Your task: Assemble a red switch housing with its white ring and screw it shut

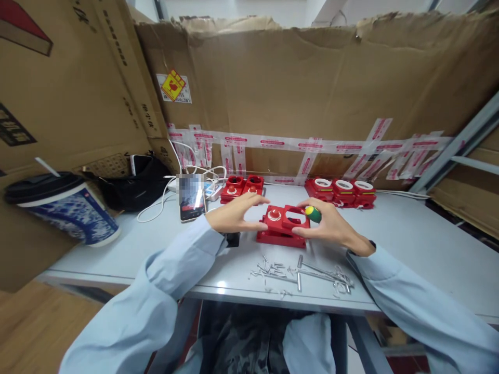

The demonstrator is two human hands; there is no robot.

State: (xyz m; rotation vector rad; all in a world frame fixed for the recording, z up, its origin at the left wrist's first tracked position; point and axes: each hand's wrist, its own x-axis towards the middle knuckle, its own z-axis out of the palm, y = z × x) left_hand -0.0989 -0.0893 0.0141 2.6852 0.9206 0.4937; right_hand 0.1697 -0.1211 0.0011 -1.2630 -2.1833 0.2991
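Observation:
A red plastic housing [281, 228] with two round openings lies on the grey table [409, 244] in front of me. My left hand [234, 214] grips its left side between thumb and fingers. My right hand [331, 226] holds its right end, and a green-and-yellow round knob [313, 213] shows between those fingers. The left opening carries a red button with a white ring [274, 214].
Loose metal screws and pins [302, 274] lie near the table's front edge. More red housings [242, 188] and a row with white rings [343, 191] stand at the back. A phone [191, 198], cables, a black pouch [134, 187] and a blue-white cup [68, 208] sit left. Cardboard walls surround the table.

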